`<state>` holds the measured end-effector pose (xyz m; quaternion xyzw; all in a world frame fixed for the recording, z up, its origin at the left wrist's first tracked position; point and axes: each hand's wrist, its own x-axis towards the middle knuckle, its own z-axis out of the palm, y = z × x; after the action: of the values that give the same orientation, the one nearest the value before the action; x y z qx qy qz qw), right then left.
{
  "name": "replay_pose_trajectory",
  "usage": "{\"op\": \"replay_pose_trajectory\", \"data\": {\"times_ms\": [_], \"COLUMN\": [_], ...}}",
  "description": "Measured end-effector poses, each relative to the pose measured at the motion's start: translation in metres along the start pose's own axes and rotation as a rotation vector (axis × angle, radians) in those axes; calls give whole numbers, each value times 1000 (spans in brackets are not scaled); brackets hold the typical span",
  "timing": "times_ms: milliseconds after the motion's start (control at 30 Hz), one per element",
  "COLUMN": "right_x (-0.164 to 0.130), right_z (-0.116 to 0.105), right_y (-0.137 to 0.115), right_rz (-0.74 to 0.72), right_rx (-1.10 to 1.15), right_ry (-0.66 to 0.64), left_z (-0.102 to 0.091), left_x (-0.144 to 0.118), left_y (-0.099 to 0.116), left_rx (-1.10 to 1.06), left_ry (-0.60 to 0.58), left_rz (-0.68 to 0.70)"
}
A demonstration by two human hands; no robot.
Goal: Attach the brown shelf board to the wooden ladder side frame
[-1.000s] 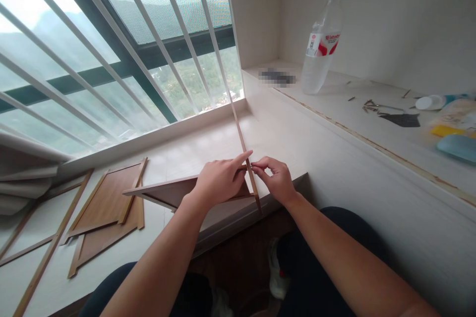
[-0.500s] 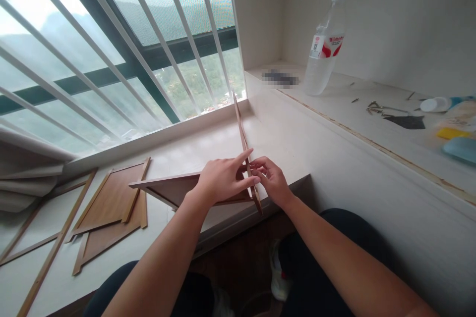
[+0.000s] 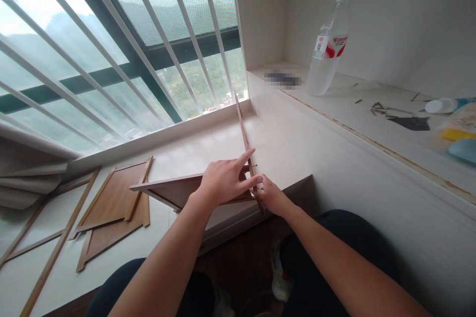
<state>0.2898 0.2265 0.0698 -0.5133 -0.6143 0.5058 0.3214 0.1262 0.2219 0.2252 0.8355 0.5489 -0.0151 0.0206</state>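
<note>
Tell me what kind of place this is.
Likely a high-rise home, at a barred window with a bay-window ledge serving as a workbench. Wooden panels lie on it; a water bottle and loose screws sit on the built-in shelf.

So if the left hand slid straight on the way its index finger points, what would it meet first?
The left hand points its index finger up and right, tip at the upright wood strip. That strip comes first, seemingly already touched; the small nail sticks out just beyond it. Depth is unclear.
</note>
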Motion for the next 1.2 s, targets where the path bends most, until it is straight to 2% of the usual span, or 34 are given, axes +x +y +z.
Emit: {"op": "replay_pose_trajectory", "data": {"times_ms": [67,133,367,600,700,800,900,967,1200], "right_x": [0,-1,-5,-5,-2,-1,-4,-6,-4], "right_z": [4,7,9,5,1,-8,-18,-22,-20], "right_y": [2,0,-12,-13,-13,-16,-25,-32,-47], "right_rz": [90,121,87,63,36,-82,-330,-441,-521], "right_rx": [-13,-34,-69,-91,-110,0,213,284,289], "right_ry": [-27,-39,-44,-71,-28,106,227,257,265], "left_z": [1,2,4,3,3,2,2,2,0], "left_x": [0,-1,-1,-1,-2,-3,-3,-3,-4], "left_y": [1,1,2,3,3,3,4,4,6], "left_rx": [5,16,20,12,3,4,9,9,9], "left_ry": [4,9,25,16,11,10,18,22,13], "left_rz": [-10,-22,-25,-28,-30,-28,-22,-17,-31]}}
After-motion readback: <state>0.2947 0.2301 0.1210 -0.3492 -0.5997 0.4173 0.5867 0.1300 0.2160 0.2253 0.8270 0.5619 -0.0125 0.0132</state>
